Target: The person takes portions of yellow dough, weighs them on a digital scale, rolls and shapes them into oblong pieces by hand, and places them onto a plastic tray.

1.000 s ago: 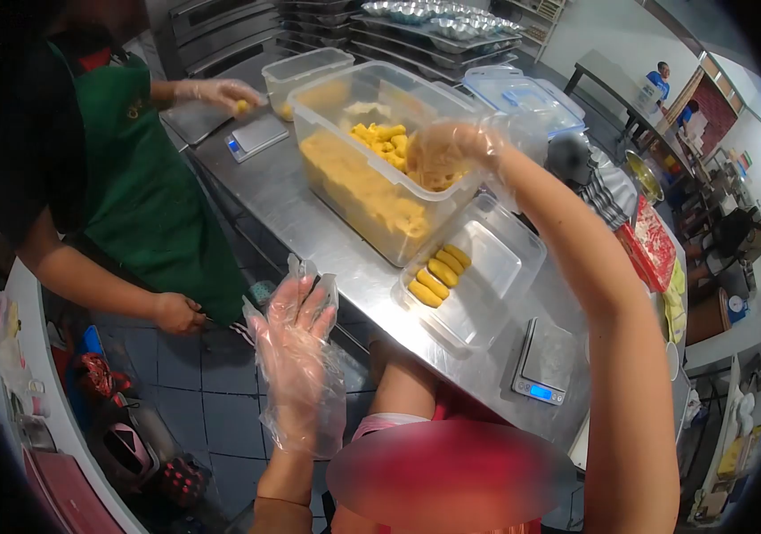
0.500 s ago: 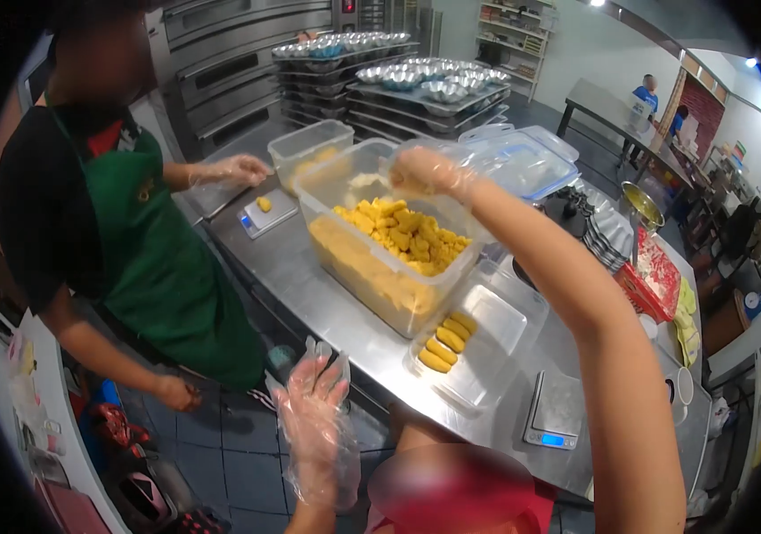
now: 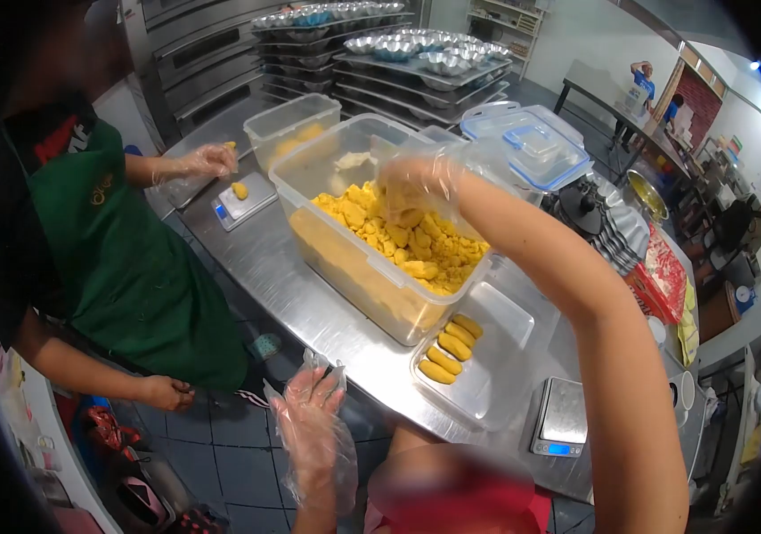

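My right hand (image 3: 420, 189), in a clear plastic glove, reaches down into a large clear bin (image 3: 354, 289). Its fingers curl against the crumbly yellow dough (image 3: 380, 233) inside; the fingertips are partly hidden. My left hand (image 3: 313, 414), also gloved, hangs palm up before the table edge, fingers spread and holding nothing. Between the bin and me sits a shallow clear tray (image 3: 500, 378) with several yellow dough rolls (image 3: 451, 347) lined up at its left side. To the tray's right is a small digital scale (image 3: 563, 414), its display lit.
A co-worker in a green apron (image 3: 122, 258) stands at left, one gloved hand near another scale (image 3: 247, 203) bearing a dough piece. Behind the bin are a smaller tub (image 3: 291, 125), a clear lid (image 3: 541, 147) and stacked trays of metal moulds (image 3: 425, 53). A red box (image 3: 661, 276) stands right.
My right hand has lowered from above the bin's far side into the dough. My left hand stays open in nearly the same place. The co-worker's gloved hand has lifted a small yellow piece.
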A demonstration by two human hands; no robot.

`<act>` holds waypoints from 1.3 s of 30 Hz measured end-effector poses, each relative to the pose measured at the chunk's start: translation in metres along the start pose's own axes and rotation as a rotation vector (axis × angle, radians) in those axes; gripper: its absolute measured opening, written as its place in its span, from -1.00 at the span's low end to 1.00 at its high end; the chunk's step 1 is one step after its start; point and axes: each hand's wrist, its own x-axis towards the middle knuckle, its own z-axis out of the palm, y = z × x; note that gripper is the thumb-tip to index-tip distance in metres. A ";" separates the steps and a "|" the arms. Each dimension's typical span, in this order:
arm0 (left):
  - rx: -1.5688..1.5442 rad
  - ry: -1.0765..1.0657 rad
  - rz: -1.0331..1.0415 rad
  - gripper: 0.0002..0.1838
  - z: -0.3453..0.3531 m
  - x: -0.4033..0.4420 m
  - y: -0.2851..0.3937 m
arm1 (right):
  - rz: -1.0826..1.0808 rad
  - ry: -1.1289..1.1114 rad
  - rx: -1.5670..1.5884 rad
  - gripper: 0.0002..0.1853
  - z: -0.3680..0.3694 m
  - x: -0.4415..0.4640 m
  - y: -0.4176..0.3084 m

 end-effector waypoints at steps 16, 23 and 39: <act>-0.043 -0.021 -0.047 -0.40 0.004 -0.020 -0.002 | 0.026 -0.097 0.078 -0.59 0.015 0.028 0.042; 0.196 -0.233 -0.249 -0.49 0.044 -0.035 -0.008 | -0.103 0.390 0.661 -0.58 -0.044 -0.136 -0.010; 0.246 -0.794 -0.308 -0.53 0.158 -0.101 -0.133 | 0.540 0.848 0.885 -0.69 0.176 -0.368 -0.101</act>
